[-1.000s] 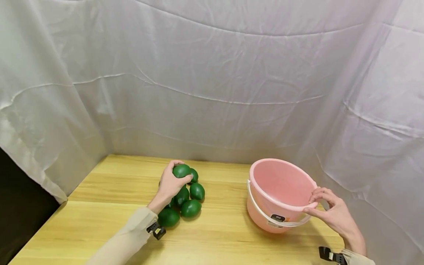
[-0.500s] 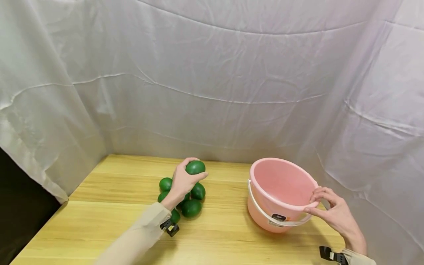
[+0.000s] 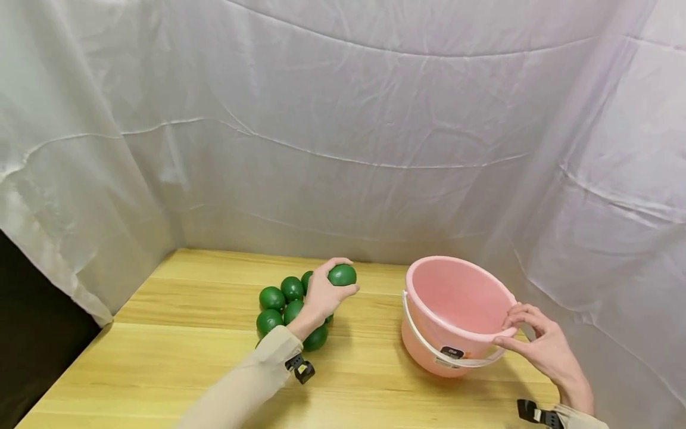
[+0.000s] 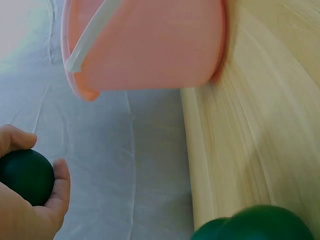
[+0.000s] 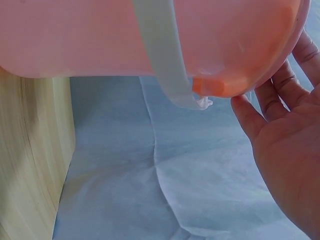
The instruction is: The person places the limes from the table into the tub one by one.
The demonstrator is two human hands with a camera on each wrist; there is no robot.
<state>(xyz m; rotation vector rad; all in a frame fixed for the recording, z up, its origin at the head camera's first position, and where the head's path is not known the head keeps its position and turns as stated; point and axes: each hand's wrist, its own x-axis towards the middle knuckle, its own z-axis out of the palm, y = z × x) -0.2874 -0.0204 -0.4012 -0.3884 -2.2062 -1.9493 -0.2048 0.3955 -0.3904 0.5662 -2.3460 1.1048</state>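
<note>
My left hand (image 3: 320,292) holds a green ball (image 3: 342,274) in its grip, above the ball pile (image 3: 278,301). My right hand (image 3: 538,347) pinches the pink bucket (image 3: 455,310) rim on the table (image 3: 161,357).

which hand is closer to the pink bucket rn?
Right. The right hand grips the pink bucket by its near-right rim. The left hand holds a green fruit above the table, left of the bucket and apart from it.

Left hand (image 3: 321,293) raised with fingers curled in a grip; right hand (image 3: 538,345) lower, fingers pinched.
</note>
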